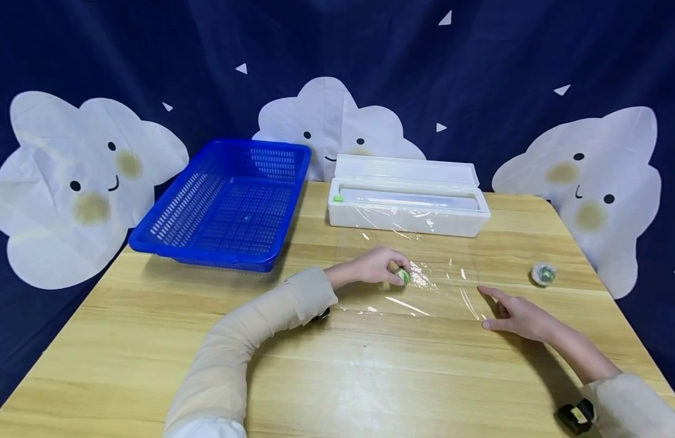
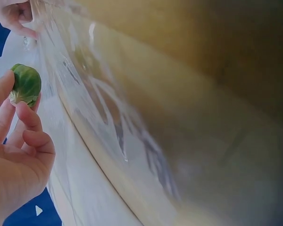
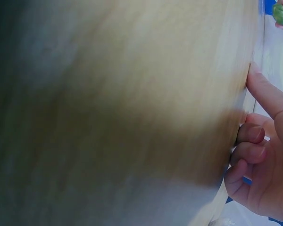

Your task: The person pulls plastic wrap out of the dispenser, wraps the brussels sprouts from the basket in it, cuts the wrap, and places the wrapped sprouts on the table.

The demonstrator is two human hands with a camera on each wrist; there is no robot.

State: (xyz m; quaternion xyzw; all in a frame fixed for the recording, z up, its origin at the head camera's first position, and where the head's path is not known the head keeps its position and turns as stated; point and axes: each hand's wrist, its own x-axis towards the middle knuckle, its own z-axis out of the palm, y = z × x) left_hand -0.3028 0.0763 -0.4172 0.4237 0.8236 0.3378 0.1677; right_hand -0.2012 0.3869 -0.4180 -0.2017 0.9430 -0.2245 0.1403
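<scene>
My left hand (image 1: pixel 377 265) pinches a small green Brussels sprout (image 2: pixel 26 84) between thumb and fingertips, over a sheet of clear cling film (image 1: pixel 433 298). The film runs from the white box (image 1: pixel 408 220) forward across the table, wrinkled and shiny in places. At the film's right edge is my right hand (image 1: pixel 522 317), index finger and thumb extended with their tips down at the film. Its other fingers (image 3: pixel 249 153) are bent under the palm in the right wrist view. To the right of the film lies a small round green thing wrapped in film (image 1: pixel 543 274).
A blue plastic basket (image 1: pixel 278 246) stands at the back left of the wooden table (image 1: pixel 337 377). The white box has its lid (image 1: pixel 405 168) raised, and a small bright green piece (image 1: pixel 338 198) shows at its left end. Behind hangs a dark blue cloth (image 1: pixel 365 36) with clouds.
</scene>
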